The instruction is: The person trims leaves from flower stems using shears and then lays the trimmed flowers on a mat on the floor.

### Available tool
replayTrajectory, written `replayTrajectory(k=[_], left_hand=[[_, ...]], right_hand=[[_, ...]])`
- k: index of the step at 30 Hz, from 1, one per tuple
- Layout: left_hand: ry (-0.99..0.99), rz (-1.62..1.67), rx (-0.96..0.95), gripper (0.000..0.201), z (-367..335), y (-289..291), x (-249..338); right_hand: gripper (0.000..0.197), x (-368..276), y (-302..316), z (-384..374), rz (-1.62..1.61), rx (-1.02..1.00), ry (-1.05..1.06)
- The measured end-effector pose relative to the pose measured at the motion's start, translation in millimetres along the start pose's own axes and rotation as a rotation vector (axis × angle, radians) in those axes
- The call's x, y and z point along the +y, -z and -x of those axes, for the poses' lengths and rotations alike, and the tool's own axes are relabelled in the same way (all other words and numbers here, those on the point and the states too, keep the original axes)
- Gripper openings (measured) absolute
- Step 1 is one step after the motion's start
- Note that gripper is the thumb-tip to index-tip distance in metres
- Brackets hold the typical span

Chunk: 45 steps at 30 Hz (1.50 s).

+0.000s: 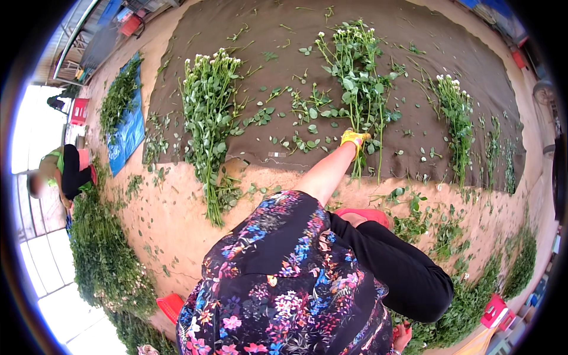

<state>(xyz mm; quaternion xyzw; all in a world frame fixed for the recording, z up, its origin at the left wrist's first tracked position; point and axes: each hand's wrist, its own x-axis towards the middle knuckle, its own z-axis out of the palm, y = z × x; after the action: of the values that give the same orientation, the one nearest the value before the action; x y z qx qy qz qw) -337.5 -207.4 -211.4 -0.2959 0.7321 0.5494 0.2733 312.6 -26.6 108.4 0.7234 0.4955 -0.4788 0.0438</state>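
Observation:
My left hand [355, 141], in a yellow and orange glove, is closed around the lower stems of white-budded roses [358, 83] in front of me. The bunch lies on a dark brown cloth [278, 53], its bare stem ends pointing toward me. Down at the lower right, beside my body, my right hand [402, 337] is bare and partly cut off by my clothing. Its fingers are curled around something small and red that I cannot make out.
Other rose bunches lie left [207, 112] and right [455, 118] on the cloth, among loose leaves. Leafy stems are heaped along the left [106, 254] and lower right [467, 307]. A blue tarp [126, 142] holds more greenery. Another person [65, 171] sits at far left.

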Motion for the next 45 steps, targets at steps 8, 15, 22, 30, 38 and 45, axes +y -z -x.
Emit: replayTrajectory(k=[8,15,22,30,38,45], left_hand=[[0.027,0.171,-0.032,0.032,-13.6,-21.1,-13.6],[0.093,0.411,-0.522,0.020,32.1,40.1,7.6],[0.019,0.101,-0.297,0.050,26.2,76.4,7.9],[-1.122,-0.716,0.180,0.061,96.0,63.5,35.4],[-0.638,-0.854,-0.020,0.075,76.2,13.9,66.5],[-0.558,-1.060,-0.056,0.081,54.9,-14.1,64.7]], right_hand=[[0.029,-5.7,-10.1,-23.3,-0.005,-0.149,0.095],[0.023,-63.0,-49.1,-6.7,-0.074,-0.055,0.304],[0.016,-50.1,-21.6,-27.9,-0.057,-0.072,0.354],[0.017,-15.5,-4.2,-37.3,-0.084,-0.060,0.325],[0.017,-14.4,-1.4,-28.1,-0.007,-0.057,0.329],[0.014,-22.0,0.3,-32.7,0.040,-0.040,0.358]])
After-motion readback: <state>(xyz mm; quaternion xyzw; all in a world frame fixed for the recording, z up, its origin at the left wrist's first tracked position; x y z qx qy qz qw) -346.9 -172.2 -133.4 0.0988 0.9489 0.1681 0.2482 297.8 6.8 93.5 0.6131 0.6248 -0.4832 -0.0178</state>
